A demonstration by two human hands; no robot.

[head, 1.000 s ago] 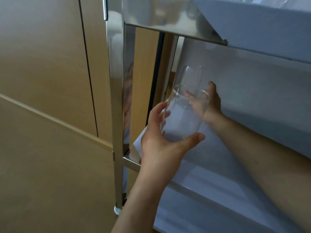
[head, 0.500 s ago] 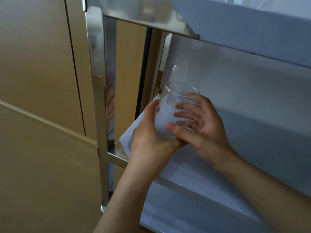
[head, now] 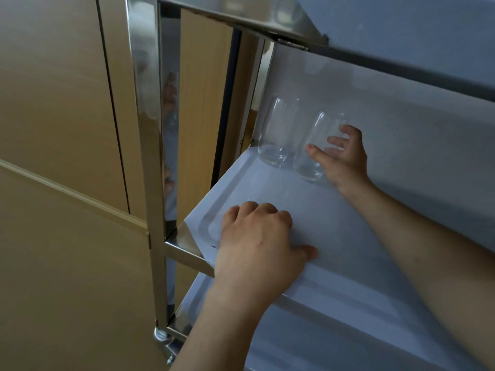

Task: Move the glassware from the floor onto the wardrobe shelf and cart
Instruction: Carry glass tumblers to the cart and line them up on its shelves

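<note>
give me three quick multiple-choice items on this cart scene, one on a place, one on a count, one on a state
1. Where do the glasses stand?
A. far left corner of the middle shelf
B. near edge of the bottom shelf
C. on the floor

2. How many glasses are on that shelf?
A. one
B. two
C. four

3. What is the right hand doing?
A. hanging idle
B. gripping the cart post
C. holding the right glass

Answers:
1 A, both stand at the back by the post.
2 B, the left glass and the right glass.
3 C, thumb and fingers curl round it, while the left hand rests on the shelf.
</note>
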